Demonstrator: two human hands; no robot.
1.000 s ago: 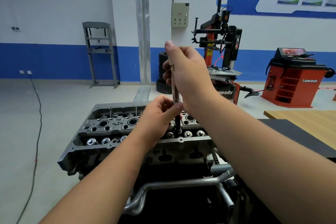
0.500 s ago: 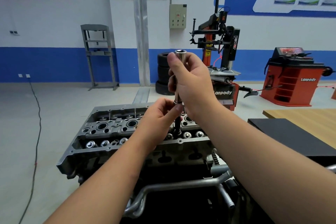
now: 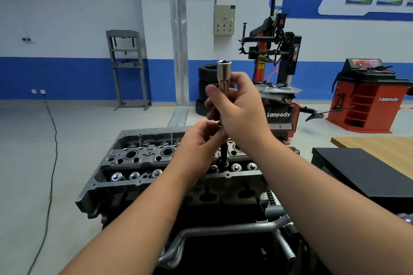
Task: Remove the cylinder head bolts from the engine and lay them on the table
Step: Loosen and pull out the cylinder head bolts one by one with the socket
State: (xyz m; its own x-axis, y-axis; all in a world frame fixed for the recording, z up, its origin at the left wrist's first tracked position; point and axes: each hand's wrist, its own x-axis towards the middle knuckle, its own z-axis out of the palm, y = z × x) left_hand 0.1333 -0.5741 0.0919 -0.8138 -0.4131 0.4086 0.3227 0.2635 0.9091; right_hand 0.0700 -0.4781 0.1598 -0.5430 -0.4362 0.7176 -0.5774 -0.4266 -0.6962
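The grey cylinder head (image 3: 138, 156) sits on the engine in front of me. My right hand (image 3: 243, 107) is closed around a long silver socket tool (image 3: 223, 73), held upright with its open end pointing up above my fingers. Under it a dark cylinder head bolt (image 3: 223, 154) stands upright, its lower end still in a hole at the near side of the head. My left hand (image 3: 199, 143) pinches the silver collar at the bolt's top, just below my right hand. The join of tool and bolt is hidden by fingers.
A black block (image 3: 357, 174) and a wooden table (image 3: 380, 145) are at the right. Metal pipes (image 3: 223, 232) run along the engine's near side. A red tyre changer (image 3: 279, 73), a red balancer (image 3: 366, 96) and stacked tyres (image 3: 205, 87) stand behind; a cable (image 3: 52, 140) crosses the floor.
The silver tool has come up: its open end now sticks out well above my right hand, and more dark bolt shank shows above the head. My left hand stays at the collar.
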